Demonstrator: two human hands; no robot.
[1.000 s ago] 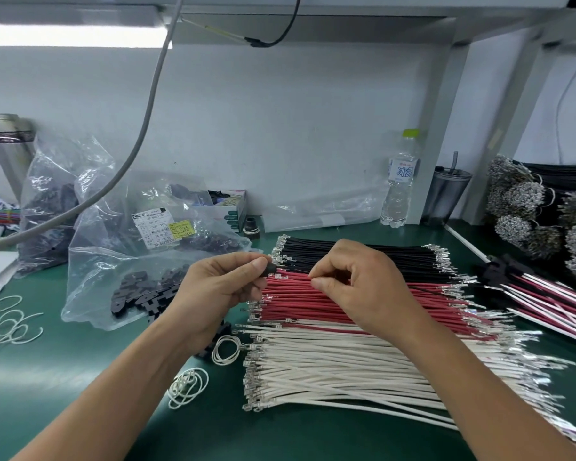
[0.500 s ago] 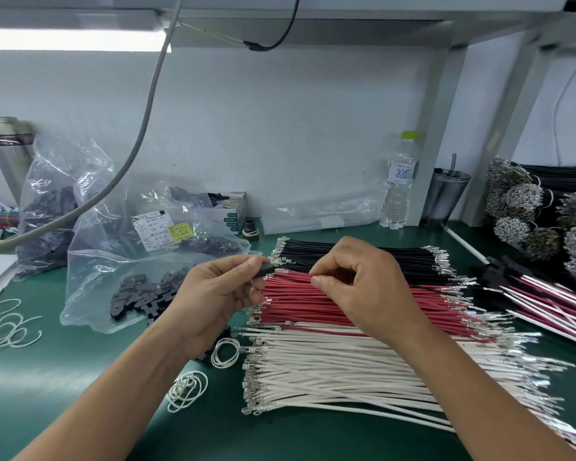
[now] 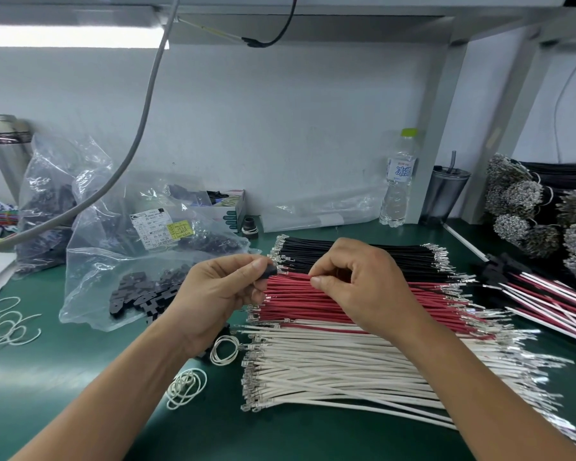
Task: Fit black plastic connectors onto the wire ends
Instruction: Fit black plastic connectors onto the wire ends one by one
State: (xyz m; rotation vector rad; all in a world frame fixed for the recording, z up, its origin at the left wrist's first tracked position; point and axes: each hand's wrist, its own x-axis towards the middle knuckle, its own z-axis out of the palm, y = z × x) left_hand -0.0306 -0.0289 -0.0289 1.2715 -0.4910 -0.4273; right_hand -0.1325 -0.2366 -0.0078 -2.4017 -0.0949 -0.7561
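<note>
1. Between both sets of fingertips, feeding a wire end into a black plastic connector (image 3: 269, 271): left hand (image 3: 218, 296) pinching the connector, right hand (image 3: 356, 284) pinching a thin wire.
2. Probably needing a straight push next, until seated.
3. Beneath the fingers, lying close: black wires (image 3: 356, 254), red wires (image 3: 300, 301), white wires (image 3: 330, 371); left of them, a bag of connectors (image 3: 140, 287).

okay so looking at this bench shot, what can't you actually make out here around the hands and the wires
Head view only:
- Black connector: mostly covered by the left hand; its shape and slots are hidden.
- Wire pinched by the right hand: the curled fingers hide it; whether its terminal has entered the connector is unclear.
- Label on the plastic bag: print too small to read.
- White wires: far ends blurred toward the right edge.
</note>
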